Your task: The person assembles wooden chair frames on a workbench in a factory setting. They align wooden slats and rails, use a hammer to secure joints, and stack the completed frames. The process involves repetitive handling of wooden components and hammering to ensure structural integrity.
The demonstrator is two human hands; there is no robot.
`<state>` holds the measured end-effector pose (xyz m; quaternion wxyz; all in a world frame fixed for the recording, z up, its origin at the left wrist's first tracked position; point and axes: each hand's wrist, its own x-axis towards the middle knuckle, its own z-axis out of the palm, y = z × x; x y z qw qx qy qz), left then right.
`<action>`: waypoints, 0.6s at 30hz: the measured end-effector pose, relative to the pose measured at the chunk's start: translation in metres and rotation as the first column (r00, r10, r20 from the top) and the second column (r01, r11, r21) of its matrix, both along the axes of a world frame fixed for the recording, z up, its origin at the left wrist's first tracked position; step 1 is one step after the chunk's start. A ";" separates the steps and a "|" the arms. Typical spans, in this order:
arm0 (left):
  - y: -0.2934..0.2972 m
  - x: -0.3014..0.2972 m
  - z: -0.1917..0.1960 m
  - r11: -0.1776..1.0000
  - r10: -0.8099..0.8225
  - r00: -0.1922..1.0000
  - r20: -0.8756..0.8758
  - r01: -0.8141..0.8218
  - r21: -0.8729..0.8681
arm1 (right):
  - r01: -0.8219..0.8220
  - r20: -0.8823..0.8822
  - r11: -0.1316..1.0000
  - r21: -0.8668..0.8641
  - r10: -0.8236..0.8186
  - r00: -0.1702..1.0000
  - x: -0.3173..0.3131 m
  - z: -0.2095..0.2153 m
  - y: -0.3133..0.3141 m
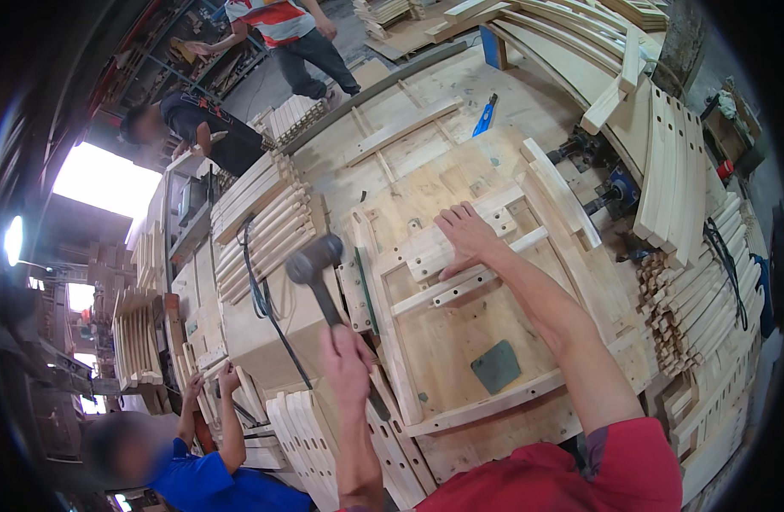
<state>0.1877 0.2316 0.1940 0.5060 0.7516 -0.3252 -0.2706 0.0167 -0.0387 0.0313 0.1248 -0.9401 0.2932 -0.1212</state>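
Note:
My left hand [347, 363] is closed around the handle of a dark rubber mallet [315, 263], its head raised above the bench. My right hand [467, 237] lies with fingers and thumb spread over a pale wooden board with drilled holes [424, 266], pressing on it. That board rests across a light wooden frame [395, 357] with a curved near rail. Beside the board, a narrow slat [422, 299] and a short drilled strip [464, 288] run across the frame. A dark green flat piece [496, 367] lies inside the frame.
A blue-handled tool [486, 116] lies on the far bench. Clamps [609, 189] stand at the right. Stacked wooden slats [268, 230] and drilled boards [678, 171] flank the bench. A co-worker in blue [221, 482] works at lower left; two other people stand farther off.

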 end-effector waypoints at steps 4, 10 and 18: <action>-0.053 0.000 0.055 0.814 0.150 0.985 -0.083 -0.171 -0.555 | 0.014 -0.075 0.999 0.030 -0.011 0.997 -0.009 -0.005 -0.001; -0.077 0.072 -0.098 0.975 0.066 0.667 0.742 -0.202 0.096 | -0.066 0.032 0.997 0.026 0.065 0.997 0.025 0.011 0.015; -0.133 0.063 -0.005 0.942 0.328 0.432 0.840 -0.217 -0.256 | -0.001 -0.056 0.998 0.067 0.005 0.998 -0.005 -0.006 -0.002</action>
